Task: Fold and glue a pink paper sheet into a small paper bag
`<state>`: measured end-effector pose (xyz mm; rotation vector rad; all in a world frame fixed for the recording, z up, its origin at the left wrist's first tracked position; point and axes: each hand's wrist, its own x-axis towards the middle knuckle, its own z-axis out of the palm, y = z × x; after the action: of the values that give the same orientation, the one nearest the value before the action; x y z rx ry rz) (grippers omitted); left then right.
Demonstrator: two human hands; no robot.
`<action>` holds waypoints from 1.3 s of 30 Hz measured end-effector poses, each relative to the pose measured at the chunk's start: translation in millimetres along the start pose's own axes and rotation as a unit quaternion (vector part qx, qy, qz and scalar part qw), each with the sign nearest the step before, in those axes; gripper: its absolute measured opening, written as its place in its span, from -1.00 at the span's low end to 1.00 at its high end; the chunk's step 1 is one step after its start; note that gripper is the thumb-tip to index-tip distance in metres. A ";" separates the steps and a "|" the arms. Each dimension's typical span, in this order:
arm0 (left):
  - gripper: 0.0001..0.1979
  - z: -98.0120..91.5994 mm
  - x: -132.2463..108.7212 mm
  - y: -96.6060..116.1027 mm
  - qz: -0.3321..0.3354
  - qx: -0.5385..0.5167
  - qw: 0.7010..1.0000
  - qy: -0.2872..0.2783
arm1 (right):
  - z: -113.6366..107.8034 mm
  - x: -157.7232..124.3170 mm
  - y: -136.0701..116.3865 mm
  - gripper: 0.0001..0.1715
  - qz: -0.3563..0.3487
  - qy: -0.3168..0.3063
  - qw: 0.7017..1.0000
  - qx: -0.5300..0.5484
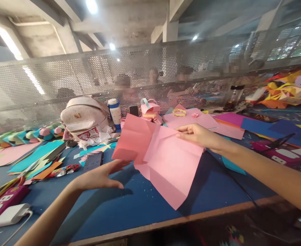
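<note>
A creased sheet of pink paper (174,160) is held up over the blue table, its lower corner hanging towards the front edge. My right hand (195,135) pinches its upper right part between thumb and fingers. The sheet's left part, a deeper pink in shadow, tilts up and away. My left hand (105,176) is just below that left part, thumb and fingers spread, with nothing in it. Whether its fingertips touch the paper's edge I cannot tell.
Behind stand a white backpack (85,114), a bottle (114,112) and a pink paper basket (150,109). A phone (93,161) and coloured paper sheets (39,155) lie left. Power strips (5,205) sit at both sides; scissors (277,143) lie right. A perforated metal screen (94,68) closes the back.
</note>
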<state>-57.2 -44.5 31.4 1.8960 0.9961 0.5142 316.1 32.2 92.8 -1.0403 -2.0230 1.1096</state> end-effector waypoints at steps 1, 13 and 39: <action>-0.27 8.8 3.8 1.1 0.007 -0.035 0.999 0.021 | 3.4 -2.6 -0.1 -0.45 0.005 0.008 1.000 0.008; -0.40 41.3 45.1 6.3 -0.071 -0.211 0.925 0.309 | 46.1 -11.3 43.8 -0.44 0.089 -0.089 0.992 0.007; -0.44 58.8 45.0 -7.5 -0.063 -0.361 0.887 0.281 | 88.9 4.1 47.5 -0.64 -0.131 0.018 0.962 -0.238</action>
<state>6.3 -37.1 -6.7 1.0149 1.0725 1.2094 260.6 16.2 10.1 -0.9624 -2.3764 0.4708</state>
